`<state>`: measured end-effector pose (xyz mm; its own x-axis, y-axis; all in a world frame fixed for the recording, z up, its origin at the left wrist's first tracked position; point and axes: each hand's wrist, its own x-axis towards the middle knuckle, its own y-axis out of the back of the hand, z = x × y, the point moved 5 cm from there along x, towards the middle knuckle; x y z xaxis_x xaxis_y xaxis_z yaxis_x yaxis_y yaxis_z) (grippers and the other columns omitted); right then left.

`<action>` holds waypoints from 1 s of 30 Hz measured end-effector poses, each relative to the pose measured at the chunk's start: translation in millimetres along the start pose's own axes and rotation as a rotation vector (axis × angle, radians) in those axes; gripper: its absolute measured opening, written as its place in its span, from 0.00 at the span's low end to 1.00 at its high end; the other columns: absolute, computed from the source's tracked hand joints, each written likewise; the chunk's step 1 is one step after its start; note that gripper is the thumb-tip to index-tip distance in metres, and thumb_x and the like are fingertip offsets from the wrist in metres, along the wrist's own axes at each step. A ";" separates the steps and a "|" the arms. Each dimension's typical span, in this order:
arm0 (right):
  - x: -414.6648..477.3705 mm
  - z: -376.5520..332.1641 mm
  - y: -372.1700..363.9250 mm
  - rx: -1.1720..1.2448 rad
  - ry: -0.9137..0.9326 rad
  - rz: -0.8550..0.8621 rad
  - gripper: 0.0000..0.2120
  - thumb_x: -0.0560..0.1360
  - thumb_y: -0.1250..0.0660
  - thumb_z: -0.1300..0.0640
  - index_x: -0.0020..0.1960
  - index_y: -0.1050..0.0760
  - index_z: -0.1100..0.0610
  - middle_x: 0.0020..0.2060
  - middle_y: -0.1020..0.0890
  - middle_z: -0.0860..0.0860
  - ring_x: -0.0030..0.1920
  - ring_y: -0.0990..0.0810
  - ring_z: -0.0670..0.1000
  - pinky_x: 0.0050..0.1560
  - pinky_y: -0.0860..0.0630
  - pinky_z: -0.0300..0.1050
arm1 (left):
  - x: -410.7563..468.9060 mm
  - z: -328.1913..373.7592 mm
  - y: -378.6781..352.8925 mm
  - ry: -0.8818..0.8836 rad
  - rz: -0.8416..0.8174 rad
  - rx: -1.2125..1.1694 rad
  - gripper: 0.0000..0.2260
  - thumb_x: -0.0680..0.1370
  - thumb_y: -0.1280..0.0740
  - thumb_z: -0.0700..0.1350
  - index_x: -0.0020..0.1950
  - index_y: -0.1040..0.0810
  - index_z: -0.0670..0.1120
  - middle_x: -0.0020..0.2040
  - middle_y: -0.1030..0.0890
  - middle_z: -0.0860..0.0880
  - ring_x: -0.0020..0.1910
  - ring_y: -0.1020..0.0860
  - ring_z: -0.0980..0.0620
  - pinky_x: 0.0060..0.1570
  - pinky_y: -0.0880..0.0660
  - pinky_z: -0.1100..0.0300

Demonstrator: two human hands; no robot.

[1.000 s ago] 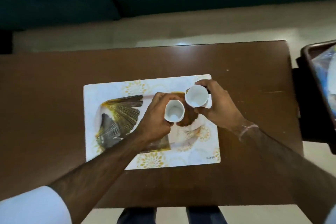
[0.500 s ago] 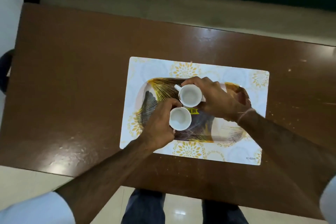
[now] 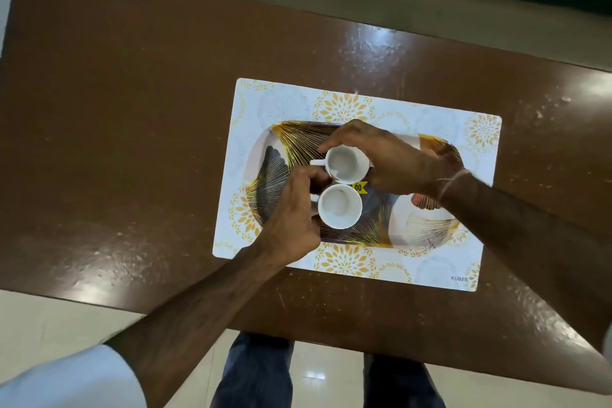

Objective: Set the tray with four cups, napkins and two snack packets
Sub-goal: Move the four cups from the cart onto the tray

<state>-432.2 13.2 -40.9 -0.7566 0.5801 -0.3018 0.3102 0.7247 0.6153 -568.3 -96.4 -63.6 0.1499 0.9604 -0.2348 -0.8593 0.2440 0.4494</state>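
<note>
Two empty white cups sit side by side over the middle of an oval tray (image 3: pixel 427 228) printed with gold and dark leaf shapes. My left hand (image 3: pixel 291 215) grips the nearer cup (image 3: pixel 339 206) by its left side. My right hand (image 3: pixel 390 159) wraps around the farther cup (image 3: pixel 344 164), whose handle points left. Whether the cups rest on the tray or hover just above it I cannot tell. No napkins or snack packets are in view.
The tray lies on a white placemat (image 3: pixel 440 268) with yellow floral prints, set on a brown wooden table (image 3: pixel 132 142). The table's near edge runs just above my legs, with pale floor tiles beyond it.
Both hands, each with its cup, have come in over the tray and lowered toward its middle. The view has swung left, and the dark object at the right edge has left the frame.
</note>
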 end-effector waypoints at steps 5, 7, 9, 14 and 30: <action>-20.3 8.0 6.9 0.091 -0.076 0.089 0.41 0.63 0.23 0.63 0.74 0.33 0.57 0.68 0.28 0.56 0.65 0.33 0.45 0.63 0.42 0.19 | -11.6 14.2 24.3 -0.056 0.089 0.143 0.28 0.64 0.31 0.38 0.62 0.33 0.39 0.60 0.32 0.43 0.60 0.29 0.44 0.56 0.24 0.49; -33.6 16.3 13.6 0.113 -0.147 0.146 0.42 0.62 0.21 0.62 0.73 0.33 0.53 0.68 0.29 0.54 0.64 0.33 0.42 0.65 0.37 0.24 | -12.3 22.7 35.8 -0.068 0.129 0.159 0.26 0.62 0.33 0.42 0.59 0.31 0.39 0.59 0.31 0.43 0.60 0.29 0.43 0.58 0.25 0.51; -49.6 26.0 21.3 0.112 -0.233 0.213 0.41 0.63 0.23 0.66 0.72 0.33 0.50 0.69 0.29 0.51 0.66 0.29 0.46 0.64 0.29 0.38 | -6.1 33.6 42.3 -0.077 0.171 0.143 0.23 0.62 0.32 0.43 0.55 0.28 0.39 0.57 0.30 0.43 0.60 0.29 0.45 0.60 0.28 0.56; -94.4 55.2 46.2 0.123 -0.344 0.427 0.30 0.69 0.35 0.72 0.69 0.28 0.55 0.68 0.27 0.54 0.63 0.23 0.55 0.59 0.28 0.40 | 40.9 80.1 19.7 -0.153 0.220 0.170 0.14 0.68 0.27 0.43 0.51 0.23 0.42 0.56 0.23 0.45 0.59 0.25 0.48 0.57 0.28 0.57; -363.6 202.2 147.5 0.119 -0.694 0.794 0.20 0.74 0.32 0.66 0.65 0.25 0.55 0.65 0.25 0.52 0.57 0.22 0.48 0.60 0.25 0.37 | 167.9 255.2 -271.8 -0.249 -0.247 0.263 0.09 0.76 0.29 0.48 0.55 0.21 0.51 0.55 0.22 0.53 0.58 0.26 0.51 0.59 0.27 0.46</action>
<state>5.1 -15.6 12.3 0.1704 0.9609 -0.2181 0.6540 0.0552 0.7544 -184.7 32.8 -5.2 0.4766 0.8640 -0.1625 -0.6338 0.4658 0.6175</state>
